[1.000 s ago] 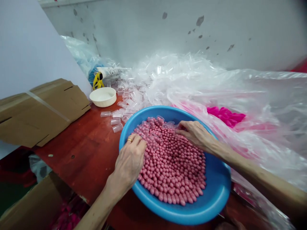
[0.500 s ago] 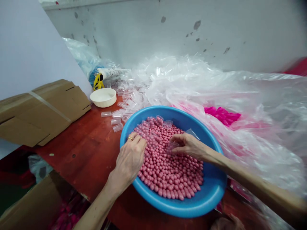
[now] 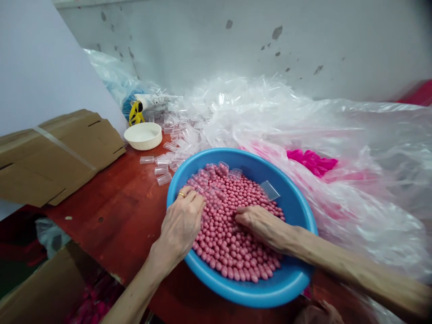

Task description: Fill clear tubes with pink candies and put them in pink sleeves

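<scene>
Pink balls point(image 3: 232, 252) in a blue basin point(image 3: 249, 297), right hand point(image 3: 259, 222) now low among them

0.5 seconds ago the person's right hand held a clear tube above the balls; now that hand has dropped to the basin's middle and the tube is out of sight. The work seems to have shifted from handling the tube to reaching into the balls. Another tube point(image 3: 270, 191) lies against the basin's far right wall, fully uncovered now.

The right forearm crosses the basin's right rim, palm down, fingers bunched and pointing left, tips hidden among the balls. Whether they grip anything cannot be told.

The left hand point(image 3: 182, 220) stays at the basin's left edge, back upward, fingers curled close together beside clear tubes point(image 3: 216, 191) resting on the balls; its fingertips are hidden, so its hold cannot be told either.
</scene>
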Demonstrator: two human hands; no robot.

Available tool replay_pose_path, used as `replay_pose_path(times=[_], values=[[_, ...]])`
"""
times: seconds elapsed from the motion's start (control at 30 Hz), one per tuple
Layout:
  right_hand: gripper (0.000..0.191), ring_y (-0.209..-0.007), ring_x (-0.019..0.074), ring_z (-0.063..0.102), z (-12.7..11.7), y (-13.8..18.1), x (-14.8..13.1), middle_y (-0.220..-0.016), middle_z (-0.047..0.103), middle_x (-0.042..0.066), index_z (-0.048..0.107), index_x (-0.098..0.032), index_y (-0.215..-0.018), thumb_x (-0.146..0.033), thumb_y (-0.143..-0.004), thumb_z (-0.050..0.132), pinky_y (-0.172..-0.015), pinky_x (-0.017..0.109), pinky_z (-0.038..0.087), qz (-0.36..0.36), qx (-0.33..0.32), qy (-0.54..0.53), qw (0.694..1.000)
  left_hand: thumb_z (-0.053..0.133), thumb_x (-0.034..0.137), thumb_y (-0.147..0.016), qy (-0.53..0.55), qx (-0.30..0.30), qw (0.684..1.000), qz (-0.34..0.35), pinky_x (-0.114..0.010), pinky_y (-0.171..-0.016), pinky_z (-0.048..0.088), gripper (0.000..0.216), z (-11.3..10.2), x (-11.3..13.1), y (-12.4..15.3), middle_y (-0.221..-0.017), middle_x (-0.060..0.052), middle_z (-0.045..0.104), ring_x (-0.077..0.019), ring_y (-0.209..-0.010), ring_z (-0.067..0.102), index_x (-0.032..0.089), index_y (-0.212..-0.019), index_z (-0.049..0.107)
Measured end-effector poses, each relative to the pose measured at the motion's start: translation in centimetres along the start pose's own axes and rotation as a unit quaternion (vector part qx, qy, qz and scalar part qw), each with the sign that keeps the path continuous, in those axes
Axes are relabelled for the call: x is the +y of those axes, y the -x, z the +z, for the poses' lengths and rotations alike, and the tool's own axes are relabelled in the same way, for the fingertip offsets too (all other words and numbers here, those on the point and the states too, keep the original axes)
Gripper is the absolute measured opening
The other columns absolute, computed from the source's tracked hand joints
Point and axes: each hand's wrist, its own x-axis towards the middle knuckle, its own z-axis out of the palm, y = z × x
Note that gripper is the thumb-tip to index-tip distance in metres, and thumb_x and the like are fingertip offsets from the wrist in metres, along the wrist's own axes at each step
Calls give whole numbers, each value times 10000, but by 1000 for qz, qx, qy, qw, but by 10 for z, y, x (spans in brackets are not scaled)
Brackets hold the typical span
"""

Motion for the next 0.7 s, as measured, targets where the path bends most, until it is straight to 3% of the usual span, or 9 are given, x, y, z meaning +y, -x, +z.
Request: replay_pose_path(times=[0.1, 0.27, 0.37, 0.5, 0.7], values=[[259, -655, 139, 412, 8, -4, -4, -739, 524, 30, 442, -193, -693, -50, -843, 286, -656, 282, 367, -49, 24, -107, 993, 442, 81, -890, 3, 1, 1000, 1, -426, -884, 480, 219, 0, 0, 1, -855, -88, 640, -269, -1052, 506, 113, -804, 641], [234, -537, 85, 324, 0, -19, -11, -540, 365, -61, 316, -182, -525, 6, -591, 439, -515, 232, 238, 42, -61, -220, 973, 438, 93, -895, 12, 7, 1000, 0, -437, -892, 471, 228, 0, 0, 1, -850, -94, 643, -274, -1052, 507, 106, -802, 646], [206, -521, 69, 330, -9, -25, -9, -521, 361, -78, 411, -162, -519, -70, -636, 554, -488, 214, 224, 78, -62, -301, 948, 429, 105, -904, 20, 6, 1000, -3, -443, -893, 469, 241, -1, 1, 0, -847, -93, 644, -273, -1049, 511, 103, -792, 641], [219, -538, 79, 403, -17, -26, -10, -542, 475, -69, 614, -135, -607, -304, -606, 752, -516, 212, 286, 136, -45, -437, 888, 424, 123, -911, 26, 7, 1000, -1, -446, -889, 471, 250, -2, 2, -1, -839, -86, 641, -275, -1057, 510, 111, -771, 630], [237, -569, 96, 476, -21, -23, -16, -564, 538, -48, 631, -133, -617, -315, -593, 780, -576, 223, 361, 160, -29, -510, 845, 429, 119, -907, 26, 10, 1000, 2, -438, -885, 470, 242, -1, 1, -1, -830, -82, 636, -269, -1048, 512, 118, -756, 618]])
